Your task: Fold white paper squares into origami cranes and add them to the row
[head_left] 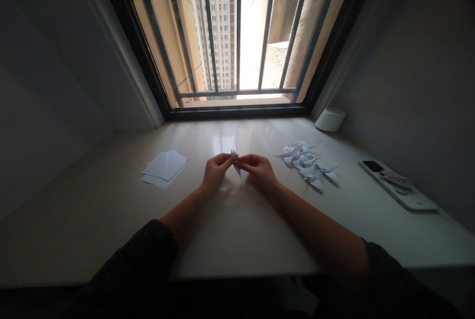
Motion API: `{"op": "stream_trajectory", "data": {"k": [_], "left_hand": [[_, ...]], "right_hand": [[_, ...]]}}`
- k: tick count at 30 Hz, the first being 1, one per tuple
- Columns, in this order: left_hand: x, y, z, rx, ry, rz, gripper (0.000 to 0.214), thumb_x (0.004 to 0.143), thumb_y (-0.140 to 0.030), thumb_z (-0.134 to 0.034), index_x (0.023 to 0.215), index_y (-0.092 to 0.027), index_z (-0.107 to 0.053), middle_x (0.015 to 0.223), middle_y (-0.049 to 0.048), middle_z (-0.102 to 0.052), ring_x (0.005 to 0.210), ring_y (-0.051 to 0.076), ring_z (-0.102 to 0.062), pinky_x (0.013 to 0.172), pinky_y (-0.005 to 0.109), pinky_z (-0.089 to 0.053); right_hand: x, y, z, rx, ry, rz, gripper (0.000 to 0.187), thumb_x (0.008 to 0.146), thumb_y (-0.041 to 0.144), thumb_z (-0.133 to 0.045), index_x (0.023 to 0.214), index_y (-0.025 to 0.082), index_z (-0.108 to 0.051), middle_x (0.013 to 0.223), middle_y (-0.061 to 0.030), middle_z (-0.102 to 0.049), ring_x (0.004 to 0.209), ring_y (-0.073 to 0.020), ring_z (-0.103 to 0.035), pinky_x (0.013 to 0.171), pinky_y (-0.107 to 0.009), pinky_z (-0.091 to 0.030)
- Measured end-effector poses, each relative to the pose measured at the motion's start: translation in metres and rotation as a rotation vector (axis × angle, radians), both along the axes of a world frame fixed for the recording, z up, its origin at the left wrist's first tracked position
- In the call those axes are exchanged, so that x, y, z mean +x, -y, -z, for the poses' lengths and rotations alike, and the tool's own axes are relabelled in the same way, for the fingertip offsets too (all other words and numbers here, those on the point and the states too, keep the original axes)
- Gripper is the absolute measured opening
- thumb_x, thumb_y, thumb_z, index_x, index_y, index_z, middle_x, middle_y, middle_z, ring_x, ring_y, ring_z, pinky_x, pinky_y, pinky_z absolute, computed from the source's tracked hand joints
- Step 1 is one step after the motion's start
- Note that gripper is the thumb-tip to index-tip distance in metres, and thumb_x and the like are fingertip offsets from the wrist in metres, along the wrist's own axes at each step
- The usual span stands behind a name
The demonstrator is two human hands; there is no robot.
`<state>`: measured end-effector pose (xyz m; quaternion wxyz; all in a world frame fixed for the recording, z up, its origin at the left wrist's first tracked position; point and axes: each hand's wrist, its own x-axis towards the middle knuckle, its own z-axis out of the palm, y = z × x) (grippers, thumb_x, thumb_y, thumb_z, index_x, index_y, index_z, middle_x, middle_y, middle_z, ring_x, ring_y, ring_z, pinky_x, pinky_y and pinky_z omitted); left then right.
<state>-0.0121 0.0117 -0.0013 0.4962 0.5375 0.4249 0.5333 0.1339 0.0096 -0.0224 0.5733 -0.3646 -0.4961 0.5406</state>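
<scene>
Between my two hands, just above the middle of the white tabletop (222,230), is a small folded piece of white paper (238,171), narrow and pointed at top and bottom. My left hand (216,170) pinches it from the left with thumb and fingers. From the right, the fingertips of my right hand (259,166) are closed on it as well. Fingers cover its middle, so its exact form cannot be made out. Off to the right lies a heap of folded paper cranes (306,160). Left of my hands is a loose stack of white paper sheets (165,168).
At the far right lies a phone (419,203) in a pale case with a ring-like holder on it. A white cylindrical object (330,119) stands in the back right corner. Behind the tabletop is a barred window (237,113), with walls on both sides.
</scene>
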Motion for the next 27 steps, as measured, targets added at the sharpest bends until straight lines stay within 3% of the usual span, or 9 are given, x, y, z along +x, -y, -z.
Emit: {"op": "stream_trajectory", "data": {"k": [7, 20, 27], "left_hand": [[-0.0005, -0.0002, 0.0004, 0.001, -0.011, -0.007, 0.027, 0.065, -0.041, -0.072, 0.075, -0.016, -0.071, 0.075, 0.0045, -0.070, 0.073, 0.017, -0.061, 0.069, 0.028, -0.044], [0.0003, 0.0003, 0.0005, -0.052, 0.022, -0.006, 0.025, 0.065, -0.041, -0.070, 0.060, -0.017, -0.062, 0.064, -0.0007, -0.061, 0.065, 0.012, -0.054, 0.065, 0.025, -0.041], [-0.0006, -0.0001, -0.0009, 0.043, -0.024, -0.050, 0.027, 0.068, -0.042, -0.069, 0.077, -0.017, -0.069, 0.069, 0.0024, -0.066, 0.068, 0.015, -0.058, 0.065, 0.027, -0.043]], "right_hand": [[0.0009, -0.0001, 0.0021, 0.054, 0.094, 0.045, 0.029, 0.058, 0.038, -0.078, 0.077, 0.018, -0.070, 0.080, -0.0062, -0.072, 0.077, -0.0215, -0.066, 0.077, -0.038, -0.051], [-0.0006, 0.0022, -0.0022, -0.011, -0.006, -0.046, 0.035, 0.056, 0.037, -0.079, 0.083, 0.019, -0.062, 0.070, 0.0001, -0.068, 0.067, -0.0162, -0.065, 0.069, -0.032, -0.051], [0.0001, 0.0032, -0.0061, -0.026, 0.012, -0.060, 0.039, 0.056, 0.039, -0.078, 0.086, 0.019, -0.065, 0.074, -0.0020, -0.070, 0.071, -0.0182, -0.066, 0.070, -0.032, -0.050]]}}
